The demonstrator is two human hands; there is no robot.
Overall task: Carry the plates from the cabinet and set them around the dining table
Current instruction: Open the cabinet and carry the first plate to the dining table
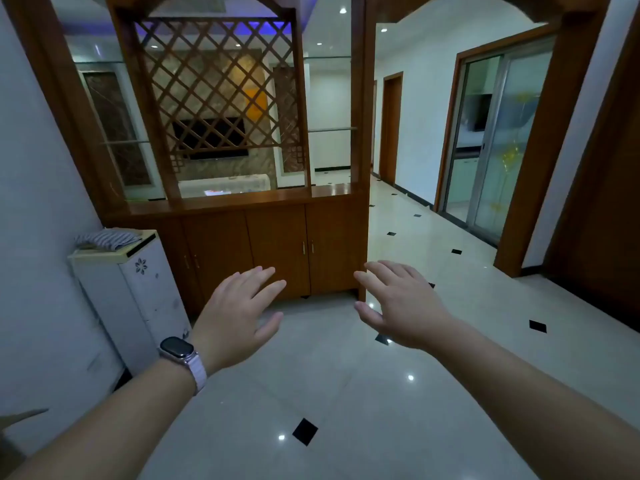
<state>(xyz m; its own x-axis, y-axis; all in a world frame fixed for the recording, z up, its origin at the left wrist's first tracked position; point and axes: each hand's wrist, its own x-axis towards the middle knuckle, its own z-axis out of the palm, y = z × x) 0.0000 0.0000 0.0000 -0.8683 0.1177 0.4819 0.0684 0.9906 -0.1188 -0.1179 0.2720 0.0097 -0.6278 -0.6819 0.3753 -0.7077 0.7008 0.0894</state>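
Standing at the far left is a small white floor unit with a flower decal (pixel 138 289), set against the pale wall, and a folded grey striped cloth (pixel 109 240) lies on its cream top. Just right of it, the left hand (pixel 239 313) reaches forward palm down over the glossy pale tiled floor with black diamond insets (pixel 311 393), its grip apart, fingers spread and holding nothing; a smartwatch with a pale pink band (pixel 181 355) sits on that wrist. Beyond the hand rises the brown wooden cabinet with closed lower doors (pixel 277 247), which carries a diamond lattice screen (pixel 214 98) and glass shelves above its top ledge; the hand is near the doors but apart from them. Plates cannot be seen, since all the doors are shut. To the right, the right hand (pixel 403 303) is also stretched out palm down, its grip apart and empty, level with the cabinet's right edge. Farther right a tiled hallway runs back past a sliding glass door in a wooden frame (pixel 498 133), and a dark wooden door frame (pixel 554 150) stands beside it
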